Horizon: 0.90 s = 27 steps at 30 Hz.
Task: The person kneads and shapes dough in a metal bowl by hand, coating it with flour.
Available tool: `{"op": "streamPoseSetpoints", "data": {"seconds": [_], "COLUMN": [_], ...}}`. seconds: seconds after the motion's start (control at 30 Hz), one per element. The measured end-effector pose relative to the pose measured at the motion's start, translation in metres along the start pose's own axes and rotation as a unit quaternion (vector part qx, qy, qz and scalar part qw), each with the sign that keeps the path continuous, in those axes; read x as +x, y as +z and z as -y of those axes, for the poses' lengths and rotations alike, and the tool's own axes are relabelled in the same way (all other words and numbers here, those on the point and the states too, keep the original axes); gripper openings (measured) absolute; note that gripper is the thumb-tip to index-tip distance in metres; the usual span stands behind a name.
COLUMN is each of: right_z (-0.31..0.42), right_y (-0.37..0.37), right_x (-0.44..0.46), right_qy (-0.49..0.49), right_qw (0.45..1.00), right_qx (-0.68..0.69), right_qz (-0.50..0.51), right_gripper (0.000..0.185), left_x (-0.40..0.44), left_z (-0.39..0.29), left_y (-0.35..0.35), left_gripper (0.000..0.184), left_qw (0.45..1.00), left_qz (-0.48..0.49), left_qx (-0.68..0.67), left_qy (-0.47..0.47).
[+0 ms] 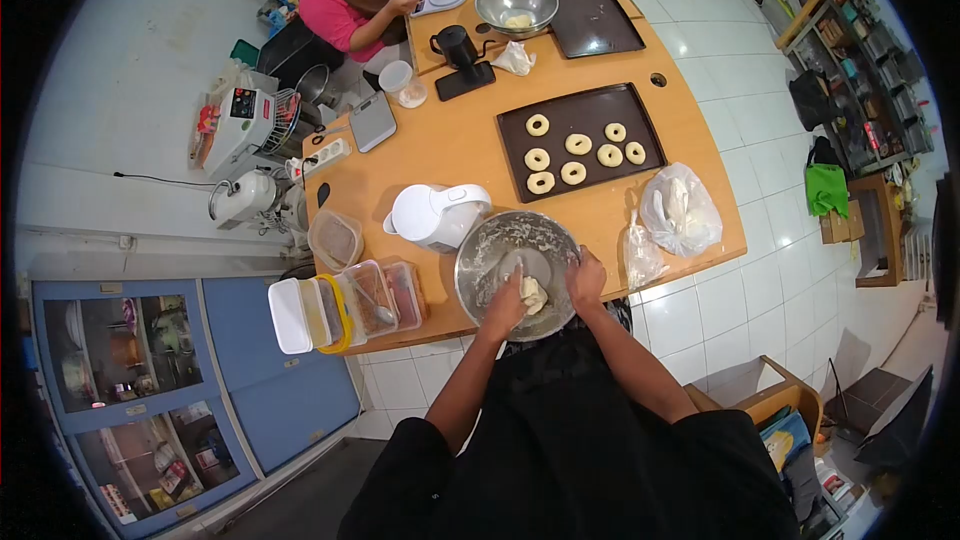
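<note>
A large metal bowl (480, 285), its inner wall smeared with dough bits, sits at the table's near edge. Inside it lies a small lump of pale dough (535, 296). My left hand (507, 308) reaches into the bowl, touching the left side of the dough; its fingers are partly hidden against it. My right hand (586, 277) is closed on the bowl's right rim. A white kettle (430, 217) stands just left of the bowl. Beyond it, a dark tray (640, 175) holds several ring-shaped dough pieces (577, 144).
Plastic tubs (292, 316) stand at the near left. Plastic bags (682, 210) lie right of the bowl. Farther off are a scale (373, 122), a black kettle (456, 46), another metal bowl (517, 6) and a second tray (596, 16). A co-worker sits at the far left.
</note>
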State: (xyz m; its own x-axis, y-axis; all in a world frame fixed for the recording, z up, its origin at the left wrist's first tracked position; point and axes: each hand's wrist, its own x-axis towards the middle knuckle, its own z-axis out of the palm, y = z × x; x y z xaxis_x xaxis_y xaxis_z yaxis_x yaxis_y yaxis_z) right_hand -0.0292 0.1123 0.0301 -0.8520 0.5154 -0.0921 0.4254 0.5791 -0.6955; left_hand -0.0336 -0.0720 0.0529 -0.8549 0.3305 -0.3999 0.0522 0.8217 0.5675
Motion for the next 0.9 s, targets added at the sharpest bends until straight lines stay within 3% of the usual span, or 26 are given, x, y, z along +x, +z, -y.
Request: {"op": "streamPoseSetpoints", "data": {"seconds": [0.17,0.27,0.37,0.47,0.57,0.67,0.8,0.9], "right_z": [0.003,0.005,0.006,0.006,0.009,0.006,0.007,0.003], "right_y": [-0.002,0.001,0.001,-0.003,-0.006,-0.003,-0.001,-0.001], "right_x": [-0.003,-0.003,-0.002,-0.002,-0.002,-0.004,-0.004,-0.008], "right_qy": [0.001,0.025,0.032,0.017,0.009,0.0,0.005,-0.006], "right_qw": [1.0,0.999,0.999,0.999,1.0,1.0,0.999,0.999], "right_qx": [-0.001,-0.03,-0.012,-0.022,-0.01,-0.012,-0.011,-0.013], "right_qz": [0.007,0.018,0.019,0.038,0.028,0.009,0.039,0.042], "right_gripper": [0.016,0.018,0.016,0.018,0.017,0.017,0.018,0.019], "left_x": [0.013,0.02,0.03,0.038,0.046,0.045,0.042,0.028], "left_z": [-0.012,-0.009,-0.01,-0.015,-0.011,0.005,0.023,0.024], "left_y": [0.033,0.066,0.073,0.064,0.071,0.076,0.079,0.079], "left_gripper": [0.073,0.074,0.072,0.071,0.071,0.069,0.069,0.07], "left_qw": [0.975,0.986,0.973,0.977,0.968,0.971,0.982,0.978], "left_qz": [0.035,-0.004,-0.092,-0.059,-0.121,-0.191,-0.162,-0.172], "left_qx": [0.218,0.165,0.205,0.203,0.217,0.117,-0.06,-0.073], "left_qy": [0.003,-0.01,0.059,0.032,0.026,0.081,0.071,0.096]}}
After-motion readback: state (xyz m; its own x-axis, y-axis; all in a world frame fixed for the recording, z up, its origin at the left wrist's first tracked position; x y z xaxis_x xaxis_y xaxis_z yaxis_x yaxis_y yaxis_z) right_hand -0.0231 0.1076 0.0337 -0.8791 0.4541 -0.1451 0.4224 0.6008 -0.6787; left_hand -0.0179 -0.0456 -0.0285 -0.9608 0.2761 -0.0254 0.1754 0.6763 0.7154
